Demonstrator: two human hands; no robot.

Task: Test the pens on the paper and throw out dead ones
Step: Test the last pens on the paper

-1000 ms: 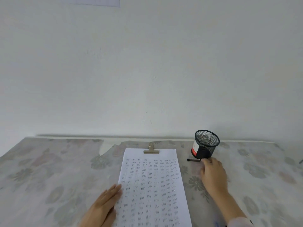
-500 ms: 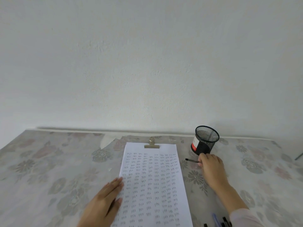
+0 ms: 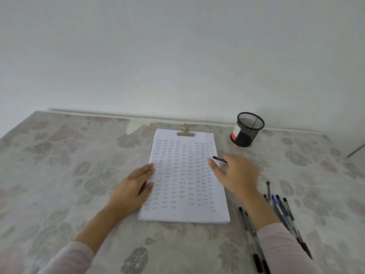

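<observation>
In the head view, a sheet of paper [image 3: 183, 212], filled with rows of short pen strokes, was seen lying on a flower-patterned tablecloth [image 3: 59, 155]. It was clamped at its far edge by a metal clip [image 3: 185, 131].

The left hand [image 3: 134, 186] was laid flat across the paper's left edge. Its fingers were straight and close together, and nothing was gripped in it.

The right hand [image 3: 237, 173] was held over the paper's right edge with its fingers curled round a pen [image 3: 219, 159]. The pen's dark end was seen projecting past the thumb, above the strokes in the paper's far right part. Whether the tip touched the sheet could not be told, as the hand was slightly blurred.

A black mesh cup [image 3: 246, 129] with a red and white label was stood beyond the paper's far right corner, well apart from the right hand.

Several loose pens [image 3: 279, 208], blue and black, were spread on the cloth to the right of the paper's near right corner. They were partly hidden by the right forearm and its pale sleeve [image 3: 280, 250].
</observation>
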